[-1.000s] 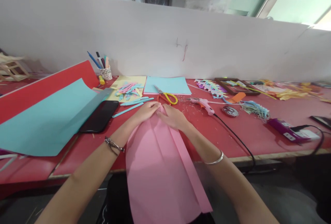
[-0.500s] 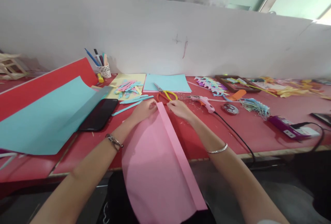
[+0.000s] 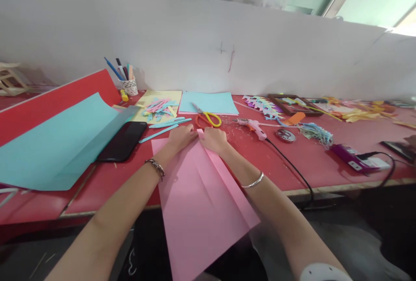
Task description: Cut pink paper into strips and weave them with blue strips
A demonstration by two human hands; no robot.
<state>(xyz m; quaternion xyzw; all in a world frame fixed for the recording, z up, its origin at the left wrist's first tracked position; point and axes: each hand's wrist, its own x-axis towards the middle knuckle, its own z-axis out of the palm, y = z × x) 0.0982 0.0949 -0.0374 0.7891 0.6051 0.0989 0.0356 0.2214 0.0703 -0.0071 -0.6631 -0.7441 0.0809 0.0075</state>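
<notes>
A large pink paper sheet (image 3: 195, 211) lies partly on the red table and hangs over its front edge towards my lap. A narrow strip along its right side is folded over. My left hand (image 3: 182, 136) is closed at the sheet's far end, left of the fold. My right hand (image 3: 214, 139) grips the folded strip at that same end, fingers wrapped over it. The fingertips of both hands are partly hidden. Just beyond them lie scissors (image 3: 208, 118) with yellow and orange handles.
Left are a black phone (image 3: 122, 141), a blue sheet (image 3: 58, 142) and a pen cup (image 3: 130, 86). Paper strips (image 3: 159, 110) lie on yellow paper. To the right are a pink glue gun (image 3: 251, 127) with its cord, a round tin (image 3: 285, 135) and a purple power strip (image 3: 354, 158).
My right hand has moved left and onto the folded strip. The sheet's near end has flattened and shifted, and its left far corner now shows on the table.
</notes>
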